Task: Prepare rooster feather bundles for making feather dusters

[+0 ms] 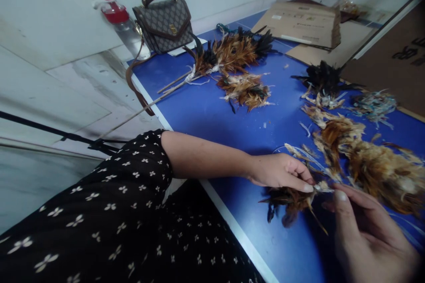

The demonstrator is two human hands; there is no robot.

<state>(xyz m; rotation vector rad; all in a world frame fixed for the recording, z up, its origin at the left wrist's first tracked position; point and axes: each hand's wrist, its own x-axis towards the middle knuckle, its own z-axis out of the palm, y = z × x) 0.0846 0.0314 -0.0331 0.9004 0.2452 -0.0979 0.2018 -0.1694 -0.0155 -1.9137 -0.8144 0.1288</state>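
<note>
Work surface: a blue table [212, 110] with a pale strip along its near edge, set in a room with a light wall behind and pale flooring at left. Loose scraps and fibre offcuts lie scattered across the blue top.

Left hand [282, 171]: resting low over the table near its front edge, fingers closed in a pinch on the bound end of a small feather bundle [290, 201]. The bundle is dark brown and black and hangs just below the hand, against the table. The forearm extends from a black sleeve with a white floral print [139, 159].

Right hand [361, 230]: at lower right, thumb and fingers drawn narrow, meeting the same bound end from the other side; the fingertips of the two hands nearly touch.

Around them: a long heap of tan and rust feathers [372, 163] lies just beyond the hands, running to the right edge. A black feather clump [320, 77] sits further back. A finished feather duster [229, 53] on a thin stick lies near the far left corner, with a smaller feather pile [245, 90] beside it. A patterned handbag [164, 20] and a red-capped bottle [121, 22] stand at the far left corner. Flattened cardboard boxes [303, 22] lie at the far end.
</note>
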